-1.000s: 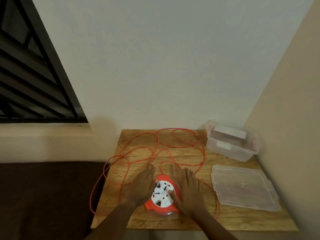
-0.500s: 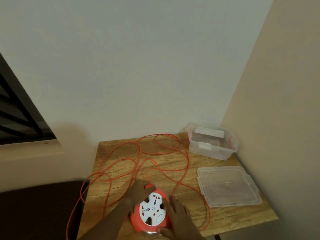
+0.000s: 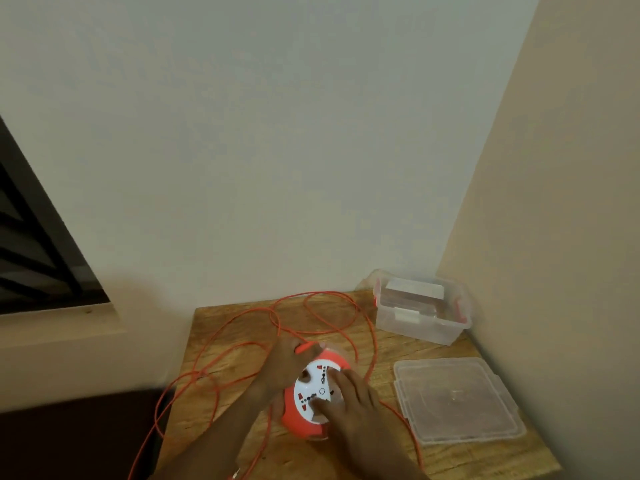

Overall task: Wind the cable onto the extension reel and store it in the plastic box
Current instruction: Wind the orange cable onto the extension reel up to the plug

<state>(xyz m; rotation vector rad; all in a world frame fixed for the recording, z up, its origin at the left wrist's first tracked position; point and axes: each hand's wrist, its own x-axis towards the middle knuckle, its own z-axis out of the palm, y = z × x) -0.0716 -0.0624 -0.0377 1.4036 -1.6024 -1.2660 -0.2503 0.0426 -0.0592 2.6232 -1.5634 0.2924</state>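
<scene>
The orange extension reel with a white socket face sits tilted near the front of the wooden table. My left hand grips the reel's upper left edge, with the orange cable under its fingers. My right hand lies on the white face, fingers pressed on it. The rest of the cable runs in loose loops over the table top and hangs off the left edge. The clear plastic box with red clips stands open at the back right corner.
The box's clear lid lies flat on the table to the right of the reel. Walls close the table in at the back and right. A dark surface lies lower left, under a window ledge.
Both hands went from lying flat beside the reel to gripping it; the reel is now tipped up. The head view has swung right and up.
</scene>
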